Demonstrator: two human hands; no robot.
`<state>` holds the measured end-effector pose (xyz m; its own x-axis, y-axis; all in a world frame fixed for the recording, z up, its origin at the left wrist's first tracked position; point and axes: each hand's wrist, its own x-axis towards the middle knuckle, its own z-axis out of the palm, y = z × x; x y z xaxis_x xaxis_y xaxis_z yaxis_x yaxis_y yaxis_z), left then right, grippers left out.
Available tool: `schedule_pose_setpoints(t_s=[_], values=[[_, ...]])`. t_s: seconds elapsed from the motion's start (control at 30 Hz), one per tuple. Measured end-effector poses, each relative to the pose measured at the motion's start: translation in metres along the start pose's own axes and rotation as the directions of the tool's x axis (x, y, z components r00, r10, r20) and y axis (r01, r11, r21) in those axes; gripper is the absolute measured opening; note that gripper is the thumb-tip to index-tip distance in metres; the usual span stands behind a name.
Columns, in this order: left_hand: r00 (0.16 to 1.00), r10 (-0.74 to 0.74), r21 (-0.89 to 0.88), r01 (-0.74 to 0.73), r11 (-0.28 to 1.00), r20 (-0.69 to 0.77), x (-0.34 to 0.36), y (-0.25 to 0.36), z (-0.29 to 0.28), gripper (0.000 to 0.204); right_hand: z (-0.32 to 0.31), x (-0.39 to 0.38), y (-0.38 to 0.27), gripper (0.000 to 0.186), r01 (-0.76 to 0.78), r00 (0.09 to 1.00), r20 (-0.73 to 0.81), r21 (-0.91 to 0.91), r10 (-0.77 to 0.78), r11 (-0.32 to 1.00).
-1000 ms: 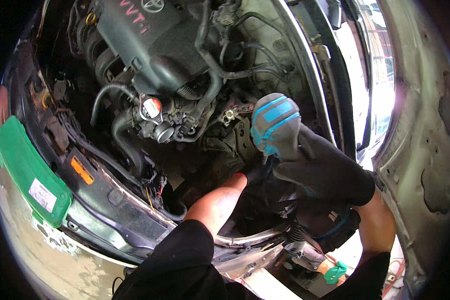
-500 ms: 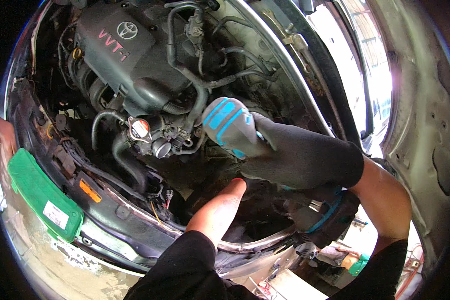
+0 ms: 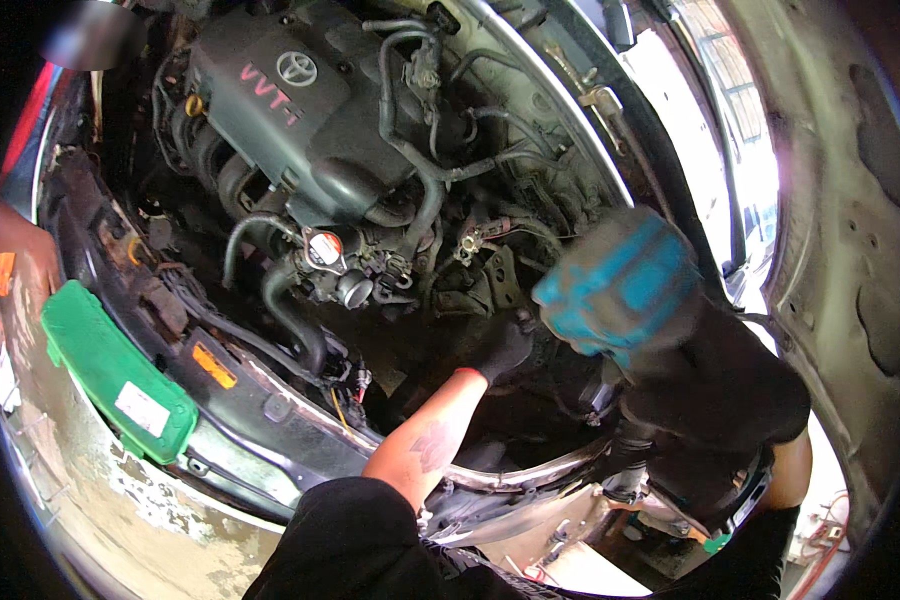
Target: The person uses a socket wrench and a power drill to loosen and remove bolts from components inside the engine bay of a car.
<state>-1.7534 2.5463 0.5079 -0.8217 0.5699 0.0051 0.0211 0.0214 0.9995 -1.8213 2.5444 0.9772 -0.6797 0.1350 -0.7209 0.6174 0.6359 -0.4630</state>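
My left hand (image 3: 500,345), in a dark glove, reaches into the engine bay with fingers curled around something I cannot make out, below a metal bracket (image 3: 495,275). My right hand (image 3: 620,285), in a grey-black glove with blue pads, is motion-blurred just to its right and higher, over the dark bay; whether it holds anything is unclear. The radiator cap (image 3: 325,247), black hoses (image 3: 280,305) and small metal fittings sit left of my hands. The engine cover (image 3: 310,120) lies above them.
A green plastic panel (image 3: 115,370) rests on the front body edge at left. Another person's hand (image 3: 30,255) is at the far left edge beside it. The raised hood (image 3: 840,280) fills the right side. A metal rim (image 3: 570,90) runs along the upper right of the bay.
My right hand moved up and left, then back rightward, now blurred. My left hand's dark glove now shows beside it. The view has shifted, and more of the other person appears at left.
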Motion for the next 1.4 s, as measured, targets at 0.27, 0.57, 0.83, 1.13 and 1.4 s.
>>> schedule_pose_setpoints(t_s=[0.27, 0.57, 0.83, 1.13, 1.4], values=[[0.971, -0.200, 0.505, 0.109, 0.856, 0.130, -0.040, 0.119, -0.192, 0.029, 0.074, -0.145, 0.042, 0.060, 0.066, 0.941, -0.336, 0.082, -0.034, 0.994], [0.858, 0.452, 0.760, -0.460, 0.459, 0.246, -0.045, 0.314, -0.305, 0.035, 0.270, -0.270, 0.228, 0.047, 0.201, 0.675, -0.732, 0.305, 0.094, 0.931], [0.525, 0.664, 0.637, -0.765, 0.093, 0.533, -0.049, 0.505, -0.351, 0.044, 0.324, -0.271, 0.261, 0.036, 0.348, 0.014, -0.991, 0.128, 0.132, 0.929], [0.609, 0.713, 0.573, -0.740, 0.353, 0.348, 0.005, 0.460, -0.322, 0.032, 0.362, -0.298, 0.352, 0.060, -0.555, 0.026, -1.000, -0.003, 0.013, 0.832], [0.849, 0.499, 0.570, -0.499, 0.653, 0.173, 0.149, 0.340, -0.260, 0.030, 0.321, -0.304, 0.256, 0.031, -0.244, 0.201, -0.856, 0.428, 0.477, 0.870]])
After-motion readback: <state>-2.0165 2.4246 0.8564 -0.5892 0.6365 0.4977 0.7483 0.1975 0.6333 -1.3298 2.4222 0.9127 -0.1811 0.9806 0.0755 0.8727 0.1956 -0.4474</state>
